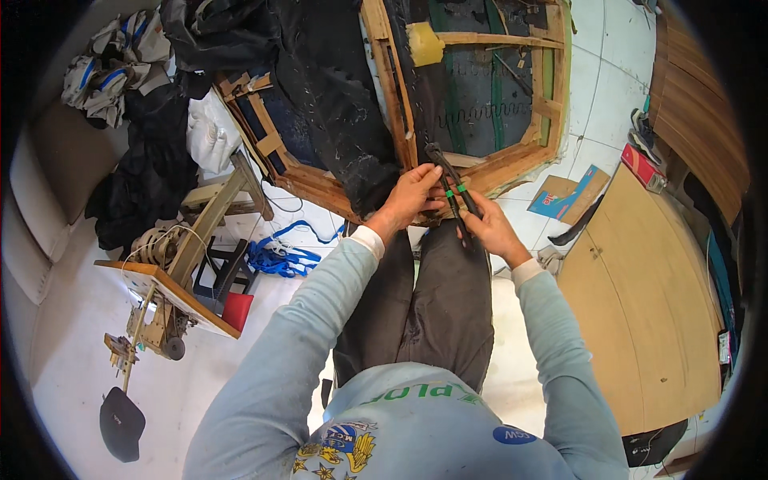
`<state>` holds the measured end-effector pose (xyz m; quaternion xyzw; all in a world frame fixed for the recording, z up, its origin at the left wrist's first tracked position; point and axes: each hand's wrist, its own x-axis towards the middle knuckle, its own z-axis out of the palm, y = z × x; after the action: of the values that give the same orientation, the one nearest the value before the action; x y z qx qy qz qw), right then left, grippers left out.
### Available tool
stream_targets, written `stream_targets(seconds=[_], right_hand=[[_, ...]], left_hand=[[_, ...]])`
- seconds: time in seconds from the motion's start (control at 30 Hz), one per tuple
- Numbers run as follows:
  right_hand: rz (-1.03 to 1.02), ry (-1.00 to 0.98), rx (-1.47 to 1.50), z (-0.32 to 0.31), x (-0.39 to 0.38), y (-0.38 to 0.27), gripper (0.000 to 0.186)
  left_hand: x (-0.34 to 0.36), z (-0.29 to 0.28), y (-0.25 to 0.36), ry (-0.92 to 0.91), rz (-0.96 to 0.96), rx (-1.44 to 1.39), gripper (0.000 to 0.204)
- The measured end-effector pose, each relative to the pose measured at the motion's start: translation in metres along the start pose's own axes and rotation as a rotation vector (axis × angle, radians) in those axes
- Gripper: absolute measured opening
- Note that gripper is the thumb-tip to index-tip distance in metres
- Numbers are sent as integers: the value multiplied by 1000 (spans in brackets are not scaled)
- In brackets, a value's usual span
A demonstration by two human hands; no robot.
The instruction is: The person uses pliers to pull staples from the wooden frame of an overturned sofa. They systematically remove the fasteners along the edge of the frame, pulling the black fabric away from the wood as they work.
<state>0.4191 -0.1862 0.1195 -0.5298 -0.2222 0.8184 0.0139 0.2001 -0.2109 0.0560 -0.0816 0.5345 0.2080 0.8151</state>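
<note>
My right hand (494,230) is closed round the handles of dark pliers (450,180) with green bands, the head pointing away from me. Beside the pliers, my left hand (410,197) has its fingers bent and drawn together near the head and the upper handle; whether it pinches something small there cannot be made out. Just beyond both hands is a wooden seat frame (488,174) with springs and dark webbing inside. Black fabric (332,104), dotted with pale stitches or staples, lies over its left part.
A yellow foam piece (426,44) sits on the frame. At left are a sewing machine on a tilted wooden table (172,296), blue straps (284,254) and piled dark cloth (148,160). To the right are a large tan board (640,304), cardboard (568,194) and a red box (642,168).
</note>
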Motion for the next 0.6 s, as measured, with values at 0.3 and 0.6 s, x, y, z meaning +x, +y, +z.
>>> stream_targets(seconds=[0.3,0.6], right_hand=[[65,96,73,54,-19,-4,60],[367,-188,326,10,-13,-99,68]], left_hand=[[-18,-12,8,11,19,165,33],[-18,7,21,4,-36,-272,29]])
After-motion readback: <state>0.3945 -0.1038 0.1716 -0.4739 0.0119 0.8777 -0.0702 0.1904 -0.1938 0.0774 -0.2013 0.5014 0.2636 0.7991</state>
